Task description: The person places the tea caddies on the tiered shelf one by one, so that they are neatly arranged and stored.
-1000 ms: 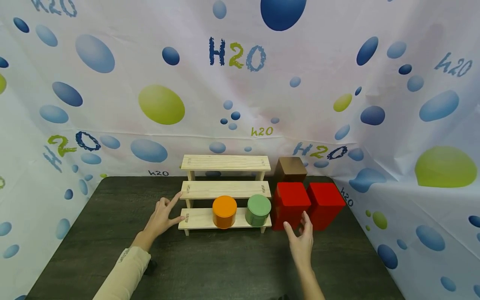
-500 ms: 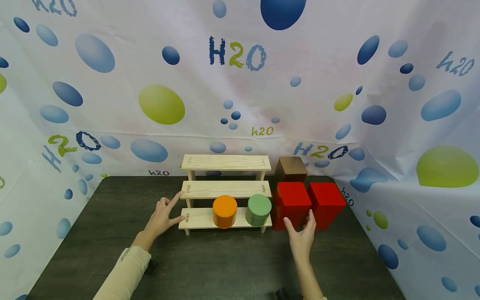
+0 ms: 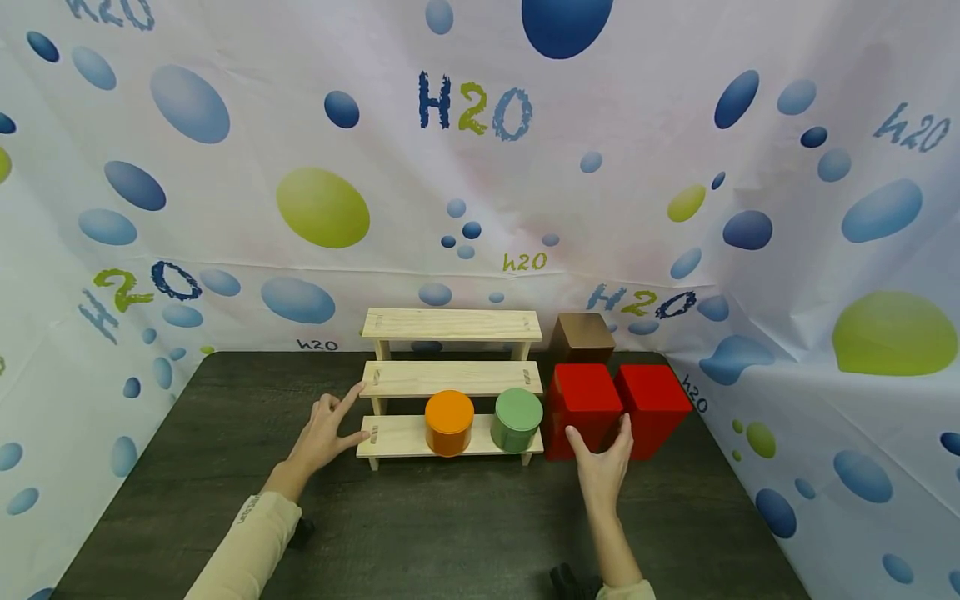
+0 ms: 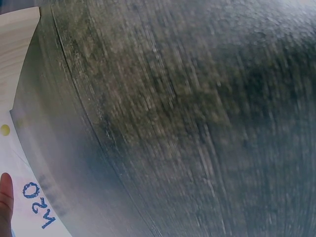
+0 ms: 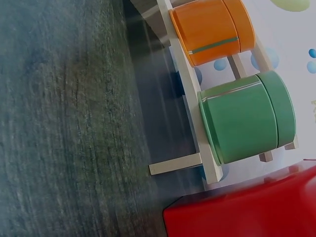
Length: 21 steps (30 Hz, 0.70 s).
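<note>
The left red box (image 3: 582,402) is best gripped squarely by the right hand (image 3: 604,472), spread, its contact unclear; the shelf (image 3: 452,379) should be steadied by the spread left hand (image 3: 321,433).

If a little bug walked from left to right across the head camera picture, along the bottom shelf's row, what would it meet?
Left hand → orange jar → green jar → the first red box → the second red box.
</note>
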{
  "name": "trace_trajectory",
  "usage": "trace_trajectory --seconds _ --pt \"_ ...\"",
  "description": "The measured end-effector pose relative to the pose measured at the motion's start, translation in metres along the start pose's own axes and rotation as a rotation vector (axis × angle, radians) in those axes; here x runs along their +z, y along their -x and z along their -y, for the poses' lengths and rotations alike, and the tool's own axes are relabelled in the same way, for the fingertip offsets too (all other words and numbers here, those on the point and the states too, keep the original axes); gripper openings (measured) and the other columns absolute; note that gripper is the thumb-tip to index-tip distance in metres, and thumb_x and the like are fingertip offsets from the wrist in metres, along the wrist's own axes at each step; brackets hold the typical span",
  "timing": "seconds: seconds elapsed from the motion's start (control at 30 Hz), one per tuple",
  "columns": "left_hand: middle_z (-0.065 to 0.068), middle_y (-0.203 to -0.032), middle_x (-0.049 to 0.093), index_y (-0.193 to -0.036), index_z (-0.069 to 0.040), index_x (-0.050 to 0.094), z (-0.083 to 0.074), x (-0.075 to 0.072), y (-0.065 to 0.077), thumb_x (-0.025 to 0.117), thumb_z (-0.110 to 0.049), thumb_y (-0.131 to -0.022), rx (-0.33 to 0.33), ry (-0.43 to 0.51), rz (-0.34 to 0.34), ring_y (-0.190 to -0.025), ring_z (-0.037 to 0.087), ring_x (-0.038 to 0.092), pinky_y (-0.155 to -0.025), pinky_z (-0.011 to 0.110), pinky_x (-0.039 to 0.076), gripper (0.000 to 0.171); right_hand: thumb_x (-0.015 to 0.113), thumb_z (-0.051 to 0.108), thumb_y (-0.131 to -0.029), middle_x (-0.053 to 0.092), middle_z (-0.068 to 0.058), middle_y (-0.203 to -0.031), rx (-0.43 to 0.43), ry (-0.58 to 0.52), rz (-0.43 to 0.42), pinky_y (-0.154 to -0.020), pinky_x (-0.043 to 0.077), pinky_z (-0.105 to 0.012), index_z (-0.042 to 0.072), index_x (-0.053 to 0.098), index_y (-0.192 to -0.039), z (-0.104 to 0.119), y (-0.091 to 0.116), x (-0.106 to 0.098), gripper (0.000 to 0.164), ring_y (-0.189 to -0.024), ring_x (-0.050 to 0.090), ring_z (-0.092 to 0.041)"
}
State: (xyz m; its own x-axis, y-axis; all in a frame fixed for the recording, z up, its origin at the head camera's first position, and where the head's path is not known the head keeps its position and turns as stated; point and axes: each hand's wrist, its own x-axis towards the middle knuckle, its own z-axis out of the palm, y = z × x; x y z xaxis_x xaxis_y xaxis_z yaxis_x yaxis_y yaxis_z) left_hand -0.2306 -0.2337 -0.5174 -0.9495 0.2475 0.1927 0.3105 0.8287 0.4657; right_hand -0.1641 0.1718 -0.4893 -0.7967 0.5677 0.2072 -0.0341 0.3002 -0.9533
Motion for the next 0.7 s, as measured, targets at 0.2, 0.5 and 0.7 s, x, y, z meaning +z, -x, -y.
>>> trace_trajectory --seconds 0.2,0.5,0.7 --pt "0.009 -0.089 0.027 -0.146 -0.022 0.023 0.000 0.000 0.000 0.074 -0.028 -0.075 -0.001 0.001 0.003 -0.084 0.028 0.029 -0.053 0.029 0.028 0.088 0.076 0.023 -0.072 0.024 -0.023 -0.142 -0.008 0.000 -0.012 -0.102 0.017 -0.057 0.000 0.017 -0.143 0.002 -0.004 0.004 0.096 -0.129 0.024 -0.038" --pt "0.009 -0.090 0.028 -0.146 -0.021 0.023 -0.001 -0.001 -0.001 0.074 -0.028 -0.075 -0.016 0.006 0.016 -0.084 0.027 0.029 -0.052 0.029 0.029 0.087 0.077 0.024 -0.071 0.019 -0.022 -0.144 0.005 -0.016 -0.011 -0.103 0.015 -0.058 0.001 0.012 -0.145 0.001 -0.009 0.009 0.101 -0.132 0.019 -0.038" --pt "0.009 -0.090 0.029 -0.146 -0.021 0.023 -0.001 -0.001 -0.001 0.074 -0.028 -0.075 -0.014 0.001 0.013 -0.083 0.027 0.029 -0.052 0.029 0.029 0.087 0.077 0.028 -0.072 0.018 -0.022 -0.145 0.035 -0.010 -0.005 -0.103 0.014 -0.058 0.002 0.011 -0.145 0.001 -0.013 0.011 0.102 -0.133 0.018 -0.038"
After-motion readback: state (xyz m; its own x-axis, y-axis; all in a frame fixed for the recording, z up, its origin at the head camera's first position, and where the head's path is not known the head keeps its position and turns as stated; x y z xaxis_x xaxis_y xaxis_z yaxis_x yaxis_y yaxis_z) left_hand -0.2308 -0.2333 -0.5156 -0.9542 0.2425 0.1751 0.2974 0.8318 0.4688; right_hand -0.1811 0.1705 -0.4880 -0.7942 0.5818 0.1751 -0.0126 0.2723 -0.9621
